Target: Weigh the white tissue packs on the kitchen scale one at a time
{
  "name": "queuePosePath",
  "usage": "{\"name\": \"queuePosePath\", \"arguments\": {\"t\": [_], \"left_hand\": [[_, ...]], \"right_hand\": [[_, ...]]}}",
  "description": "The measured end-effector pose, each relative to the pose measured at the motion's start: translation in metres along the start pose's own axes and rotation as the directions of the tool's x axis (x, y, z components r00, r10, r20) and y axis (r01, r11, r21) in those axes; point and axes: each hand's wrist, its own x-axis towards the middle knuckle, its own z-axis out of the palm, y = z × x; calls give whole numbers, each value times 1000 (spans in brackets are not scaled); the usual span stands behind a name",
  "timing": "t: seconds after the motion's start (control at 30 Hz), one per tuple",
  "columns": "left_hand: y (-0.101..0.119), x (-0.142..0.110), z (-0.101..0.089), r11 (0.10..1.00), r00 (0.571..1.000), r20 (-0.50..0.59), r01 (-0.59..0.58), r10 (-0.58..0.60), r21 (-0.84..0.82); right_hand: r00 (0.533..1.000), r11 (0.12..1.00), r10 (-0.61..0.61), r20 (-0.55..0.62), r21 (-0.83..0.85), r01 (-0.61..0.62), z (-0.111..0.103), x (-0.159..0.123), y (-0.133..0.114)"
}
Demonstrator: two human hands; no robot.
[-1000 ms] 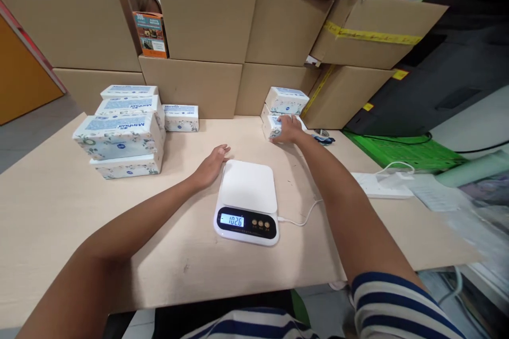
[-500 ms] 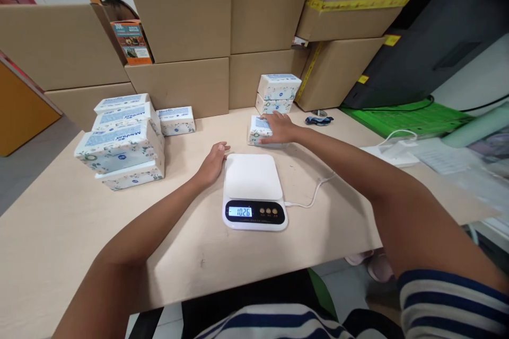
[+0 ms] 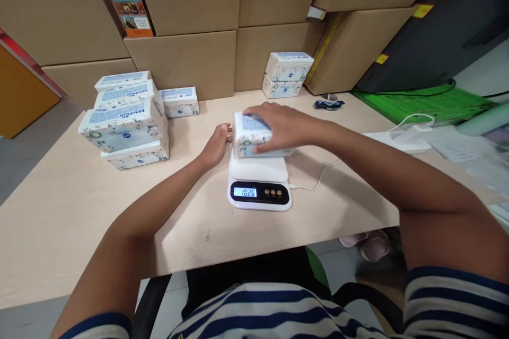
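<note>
My right hand (image 3: 280,126) grips a tissue pack (image 3: 248,140), white with a blue and floral print, from above. The pack is over the back part of a white digital scale (image 3: 260,170); whether it rests on the plate I cannot tell. A lit display (image 3: 245,192) on the scale's front reads 1026, with a small dash before it. Close to the pack's left side and the scale's back left corner is my left hand (image 3: 216,145), fingers loosely extended and holding nothing. Part of those fingers is hidden.
Stacked tissue packs (image 3: 123,127) stand on the left, with a single pack (image 3: 181,103) behind. Two more packs (image 3: 288,74) are stacked at the back. Cardboard boxes (image 3: 183,63) wall off the rear. A white cable (image 3: 318,180) runs right from the scale.
My right hand has brought the tissue pack from behind the scale toward me and left, over the plate. My left hand stays by the scale. The view has tilted down.
</note>
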Motion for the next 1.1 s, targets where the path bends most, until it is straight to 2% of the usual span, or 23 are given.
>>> {"name": "queuePosePath", "arguments": {"t": [0.07,0.17,0.37,0.5,0.6,0.8,0.87,0.93,1.0,1.1], "left_hand": [[1,-1,1,1000,1000,0,4,-4,-8],[5,-3,1,1000,1000,-12,27,-27,5],[10,-6,4,1000,1000,14,9,-9,-9],[8,-9,3,997,997,39,-70,68,42],[9,-11,1,991,988,105,-120,114,54],[15,-13,0,991,981,157,-121,111,59],[18,-15,0,991,980,165,-121,111,53],[20,-17,-1,992,978,182,-116,104,53],[22,-19,-2,994,978,191,-99,87,56],[20,-16,-3,997,982,182,-66,56,50]], "right_hand": [[998,999,-22,53,-29,24,7,-13,-17],[998,998,-32,58,-56,36,14,-22,-28],[999,995,20,40,-98,-16,20,-26,-32],[999,995,22,43,-95,-18,23,-27,-33],[999,996,17,40,-83,-13,26,-25,-32],[998,999,20,51,-34,-19,24,-32,-28],[1000,1000,-5,-19,7,5,22,-44,-18],[984,996,-48,-173,60,59,25,-58,0],[926,986,-88,-368,98,133,36,-70,22],[800,971,-73,-595,141,193,67,-82,59]]}}
